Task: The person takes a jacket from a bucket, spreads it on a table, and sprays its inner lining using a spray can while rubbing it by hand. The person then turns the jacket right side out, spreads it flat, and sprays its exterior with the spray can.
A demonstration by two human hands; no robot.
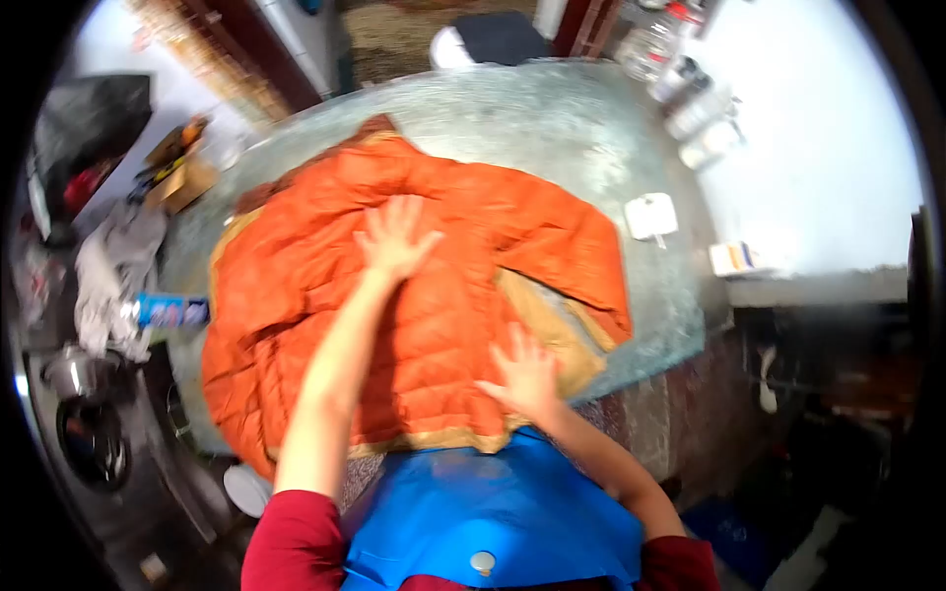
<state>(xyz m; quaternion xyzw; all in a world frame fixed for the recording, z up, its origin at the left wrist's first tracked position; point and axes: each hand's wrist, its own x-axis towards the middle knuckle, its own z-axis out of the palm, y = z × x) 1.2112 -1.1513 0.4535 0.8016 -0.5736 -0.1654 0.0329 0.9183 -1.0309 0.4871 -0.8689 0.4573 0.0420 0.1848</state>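
Note:
An orange quilted puffer jacket (434, 325) with tan trim lies spread over the grey-green table (483, 118). My left hand (396, 239) rests on its upper middle, fingers spread and palm down. Lower and to the right, my right hand (527, 374) lies with fingers apart at the jacket's edge, near the tan part (542, 335) that shows beneath the orange sleeve. Neither hand grips the fabric. The jacket's near hem reaches the blue apron (483, 512) at my front.
On the table's right side lies a small white square item (651, 216). Several bottles (690, 108) line the wall at upper right, with a small box (734, 258) below. A blue can (169, 310) and grey cloth (123, 261) are at left, above a stove burner (94, 443).

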